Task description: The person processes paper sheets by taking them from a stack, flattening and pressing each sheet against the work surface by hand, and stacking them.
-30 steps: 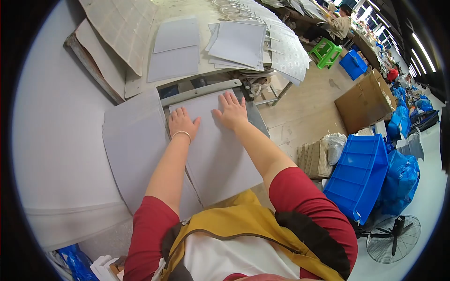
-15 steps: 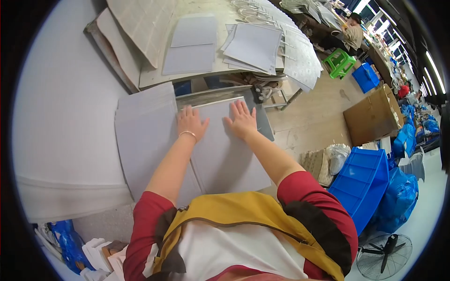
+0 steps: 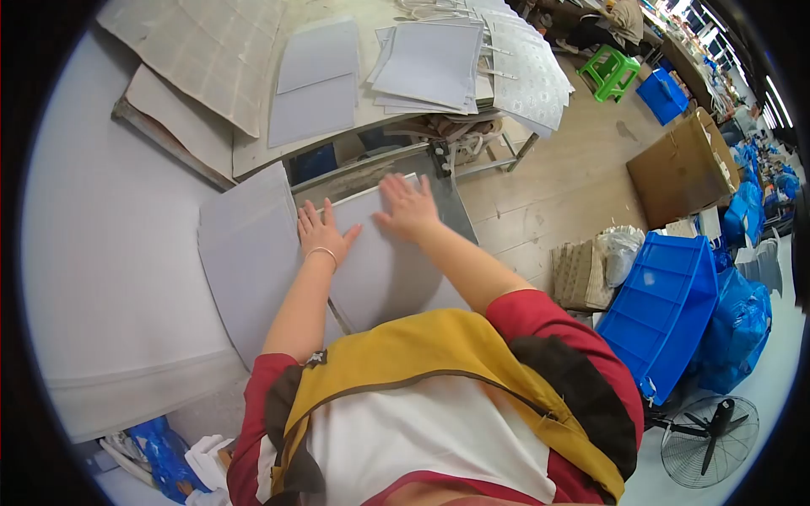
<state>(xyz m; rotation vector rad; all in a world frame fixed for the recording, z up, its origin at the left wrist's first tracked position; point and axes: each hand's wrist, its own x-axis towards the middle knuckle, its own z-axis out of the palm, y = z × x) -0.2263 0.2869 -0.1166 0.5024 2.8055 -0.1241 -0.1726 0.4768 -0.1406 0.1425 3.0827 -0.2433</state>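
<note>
My left hand (image 3: 324, 232) lies with fingers spread near the top left corner of a large pale grey sheet (image 3: 380, 278). Toward the sheet's far right corner, my right hand (image 3: 407, 206) rests palm down, its fingers apart and a little blurred. Neither hand grips anything. A light strip runs along the sheet's far edge, and a darker board (image 3: 460, 221) shows beyond its right side. On the left, a pile of similar pale sheets (image 3: 245, 261) is slightly fanned, a narrow gap separating it from the sheet under my hands. My torso hides the near edges.
Beyond stands a table (image 3: 253, 156) bearing pale panels (image 3: 314, 110), stacked sheets (image 3: 430, 67) and patterned paper bags with handles (image 3: 527, 76). To the right are a cardboard box (image 3: 675, 173), blue crate (image 3: 658, 295), green stool (image 3: 609, 72) and fan (image 3: 710, 443). A person sits farther back.
My right hand has slid left along the far edge of the sheet, closer to my left hand. The whole view has shifted as my head and body moved forward.
</note>
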